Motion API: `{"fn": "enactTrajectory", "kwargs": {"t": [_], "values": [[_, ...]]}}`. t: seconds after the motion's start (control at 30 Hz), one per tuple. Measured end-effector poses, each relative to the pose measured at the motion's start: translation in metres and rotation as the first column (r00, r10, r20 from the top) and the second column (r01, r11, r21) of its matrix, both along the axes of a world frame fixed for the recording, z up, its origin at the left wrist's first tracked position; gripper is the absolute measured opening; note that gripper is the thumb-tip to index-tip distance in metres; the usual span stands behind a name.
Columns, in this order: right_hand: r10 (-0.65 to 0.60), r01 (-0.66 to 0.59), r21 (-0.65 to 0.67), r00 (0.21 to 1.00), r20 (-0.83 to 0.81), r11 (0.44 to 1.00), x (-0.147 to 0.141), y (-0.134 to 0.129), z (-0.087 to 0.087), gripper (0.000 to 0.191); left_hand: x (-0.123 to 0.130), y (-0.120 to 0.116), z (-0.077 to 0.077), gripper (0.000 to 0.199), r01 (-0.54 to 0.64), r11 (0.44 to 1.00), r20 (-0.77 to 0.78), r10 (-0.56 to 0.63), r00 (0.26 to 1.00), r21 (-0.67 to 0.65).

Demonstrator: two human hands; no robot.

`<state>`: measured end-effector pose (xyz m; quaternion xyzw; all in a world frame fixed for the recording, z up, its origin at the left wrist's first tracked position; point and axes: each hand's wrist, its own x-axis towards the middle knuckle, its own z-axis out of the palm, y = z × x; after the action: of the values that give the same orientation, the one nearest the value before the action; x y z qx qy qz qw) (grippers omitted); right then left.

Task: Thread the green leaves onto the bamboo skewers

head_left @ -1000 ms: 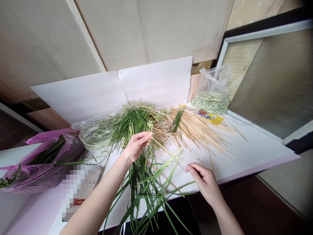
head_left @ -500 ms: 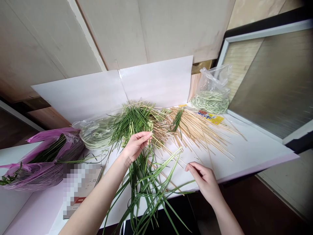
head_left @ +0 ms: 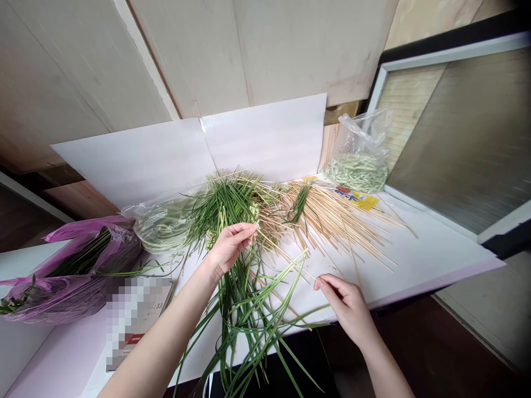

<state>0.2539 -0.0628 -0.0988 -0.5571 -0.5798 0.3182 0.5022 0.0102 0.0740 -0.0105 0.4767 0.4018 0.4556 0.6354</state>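
Observation:
A thin bamboo skewer (head_left: 286, 255) slants between my two hands. My left hand (head_left: 233, 246) is closed in a pinch at its upper end, where a small pale green bit shows at the fingertips. The skewer's lower end is pinched by my right hand (head_left: 342, 301). Under and in front of my left hand lie long green chives (head_left: 244, 326), their leaves hanging over the table's front edge. Pale chive stem ends (head_left: 305, 255) cross close to the skewer. Behind my left hand is a heap of skewered, bundled chives (head_left: 228, 202).
Many loose bamboo skewers (head_left: 344, 221) fan out to the right. A clear bag of pale green strands (head_left: 359, 171) stands at the back right, and another clear bag (head_left: 160, 226) lies left of the heap. A purple bag (head_left: 78, 276) of greens and a blurred-out device (head_left: 141, 326) are at left.

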Motion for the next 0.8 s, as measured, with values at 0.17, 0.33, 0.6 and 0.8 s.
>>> {"fn": "enactTrajectory", "kwargs": {"t": [0.17,0.33,0.6,0.8], "values": [[0.008,-0.008,-0.004,1.000,0.013,1.000,0.0027,-0.0004,0.0017,0.035,-0.0004,-0.0005,0.0017,0.024,-0.011,1.000,-0.051,0.012,0.999,0.025],[0.062,-0.063,-0.059,0.998,-0.016,0.996,0.0052,-0.0010,0.0012,0.032,-0.0033,-0.0003,0.0012,0.024,0.005,0.999,-0.111,0.000,0.994,0.042],[0.081,-0.082,-0.062,0.996,-0.021,0.995,0.0003,0.0003,-0.0026,0.034,-0.0019,-0.0042,0.0022,0.021,0.030,0.986,-0.166,-0.003,0.986,0.164],[0.063,-0.065,-0.068,0.998,-0.028,0.996,0.0007,0.0009,-0.0052,0.035,-0.0002,-0.0068,0.0047,0.021,0.022,0.992,-0.138,-0.005,0.990,0.122]]}}
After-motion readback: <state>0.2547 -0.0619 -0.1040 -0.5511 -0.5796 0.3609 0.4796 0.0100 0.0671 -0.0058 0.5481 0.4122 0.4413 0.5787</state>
